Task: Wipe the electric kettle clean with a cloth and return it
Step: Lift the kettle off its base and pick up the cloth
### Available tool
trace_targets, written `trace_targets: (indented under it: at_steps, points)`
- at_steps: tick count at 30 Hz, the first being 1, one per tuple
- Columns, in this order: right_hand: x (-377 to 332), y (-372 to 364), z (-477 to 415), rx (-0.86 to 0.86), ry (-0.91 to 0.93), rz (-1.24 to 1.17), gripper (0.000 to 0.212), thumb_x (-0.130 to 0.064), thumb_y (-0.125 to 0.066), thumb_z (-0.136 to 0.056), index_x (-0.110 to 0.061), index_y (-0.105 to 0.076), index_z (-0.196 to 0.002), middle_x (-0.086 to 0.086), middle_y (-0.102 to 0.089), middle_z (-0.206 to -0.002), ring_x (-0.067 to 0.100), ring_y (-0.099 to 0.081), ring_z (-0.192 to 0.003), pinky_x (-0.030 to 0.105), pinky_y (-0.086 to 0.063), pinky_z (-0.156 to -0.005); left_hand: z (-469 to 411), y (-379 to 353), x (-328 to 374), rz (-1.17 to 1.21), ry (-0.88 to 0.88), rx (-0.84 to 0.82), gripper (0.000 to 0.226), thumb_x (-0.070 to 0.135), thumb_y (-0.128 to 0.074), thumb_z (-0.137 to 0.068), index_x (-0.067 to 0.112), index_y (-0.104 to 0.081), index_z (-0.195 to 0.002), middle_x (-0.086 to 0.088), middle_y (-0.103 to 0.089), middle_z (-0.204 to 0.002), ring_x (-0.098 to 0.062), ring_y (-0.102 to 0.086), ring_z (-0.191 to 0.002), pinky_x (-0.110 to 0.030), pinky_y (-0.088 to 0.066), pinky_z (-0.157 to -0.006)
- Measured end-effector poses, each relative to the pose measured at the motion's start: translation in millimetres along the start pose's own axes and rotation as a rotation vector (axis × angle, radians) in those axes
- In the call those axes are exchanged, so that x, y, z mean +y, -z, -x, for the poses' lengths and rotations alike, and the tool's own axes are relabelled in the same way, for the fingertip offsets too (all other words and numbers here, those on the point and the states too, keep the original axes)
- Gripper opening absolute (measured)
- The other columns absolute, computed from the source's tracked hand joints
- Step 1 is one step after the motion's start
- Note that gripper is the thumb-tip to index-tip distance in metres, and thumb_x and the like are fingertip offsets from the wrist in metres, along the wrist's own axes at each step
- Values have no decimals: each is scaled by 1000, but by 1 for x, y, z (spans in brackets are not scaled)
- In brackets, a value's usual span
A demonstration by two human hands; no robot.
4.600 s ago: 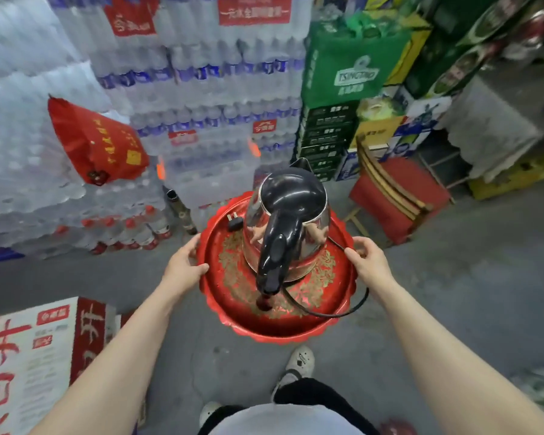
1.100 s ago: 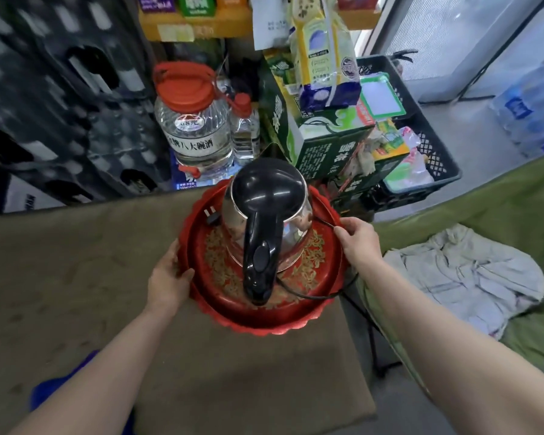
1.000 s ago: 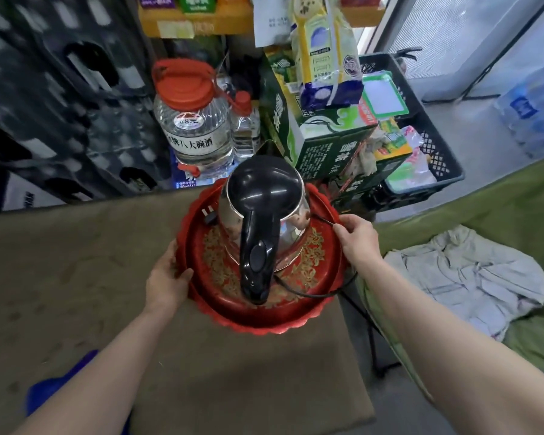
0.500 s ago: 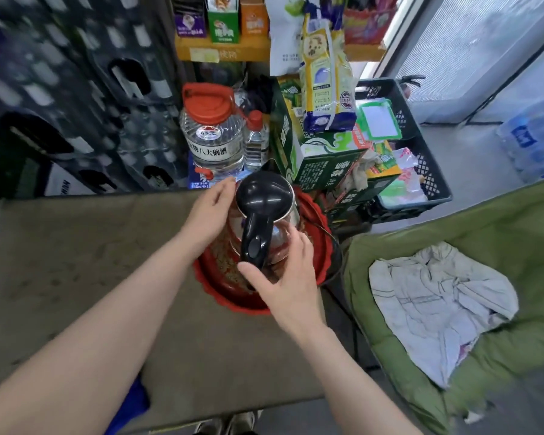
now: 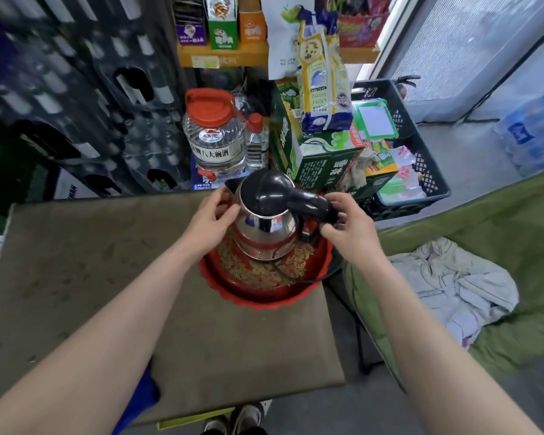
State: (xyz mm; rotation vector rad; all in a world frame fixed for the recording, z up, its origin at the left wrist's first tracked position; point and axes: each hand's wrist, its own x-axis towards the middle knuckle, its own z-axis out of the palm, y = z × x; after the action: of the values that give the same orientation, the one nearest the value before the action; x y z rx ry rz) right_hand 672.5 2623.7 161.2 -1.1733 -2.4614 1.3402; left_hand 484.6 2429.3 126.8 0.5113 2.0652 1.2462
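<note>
A steel electric kettle (image 5: 266,226) with a black lid and black handle stands in a red tray (image 5: 258,295) with gold pattern, on the far right corner of a brown-covered table (image 5: 107,277). My right hand (image 5: 347,229) grips the black handle, which points right. My left hand (image 5: 212,219) presses against the kettle's left side near the spout. The kettle's black cord loops over the tray's right rim. A pale crumpled cloth (image 5: 453,287) lies on a green seat (image 5: 515,233) to the right, away from both hands.
Behind the table stand a large clear jug (image 5: 214,139) with a red cap, a small bottle (image 5: 256,141), green cartons (image 5: 314,158) and a black crate (image 5: 418,171). Dark stacked crates (image 5: 76,95) fill the left. My shoes (image 5: 233,422) show below the table's front edge.
I carried the tray with the kettle to the table and set it down. Both hands left the tray's rim for the kettle, and its handle has turned from facing me to pointing right.
</note>
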Motion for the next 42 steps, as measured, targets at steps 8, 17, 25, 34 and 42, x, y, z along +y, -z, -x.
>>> trace_targets:
  at_steps: [8, 17, 25, 34, 42]
  points:
    - [3, -14, 2, 95, 28, -53, 37, -15, -73, -92, -34, -60, -121, -14, -67, -100, 25, -70, -96, 42, -56, -86, -5, 20, 2, 94, -66, -163, 60, 18, -58, -95, 20, -34, -149, 6, -43, -149, -3, -47, -130, -9, -40, -100]
    - [-76, -35, 55, 285, 133, -20, 35, -21, -73, -92, -33, -60, -123, -25, -66, -101, 15, -68, -101, 44, -56, -95, 22, 91, 11, 211, -206, -181, 67, 19, -59, -94, 15, -26, -152, 0, -36, -156, 0, -45, -132, -13, -37, -106]
    - [-156, -172, 142, 353, 114, -28, 37, -15, -72, -92, -24, -59, -125, -32, -60, -100, -19, -57, -90, 16, -46, -90, 94, 240, -50, 116, -247, -275, 61, 9, -69, -86, 38, -46, -133, 26, -63, -118, -4, -59, -118, -37, -42, -109]
    - [-194, -335, 152, 130, 85, -104, 39, -3, -72, -90, -14, -59, -125, -4, -67, -110, 14, -63, -101, 24, -49, -92, 142, 364, -167, 164, -94, -107, 64, 6, -74, -81, 26, -49, -136, 6, -60, -131, -12, -58, -121, -38, -44, -105]
    - [-203, -374, 114, 140, 107, -50, 40, -4, -71, -91, -14, -59, -128, -6, -67, -112, 12, -63, -104, 13, -49, -91, 117, 378, -207, 163, -107, -16, 56, 13, -74, -82, 46, -53, -123, 28, -65, -114, 3, -60, -112, -30, -45, -100]
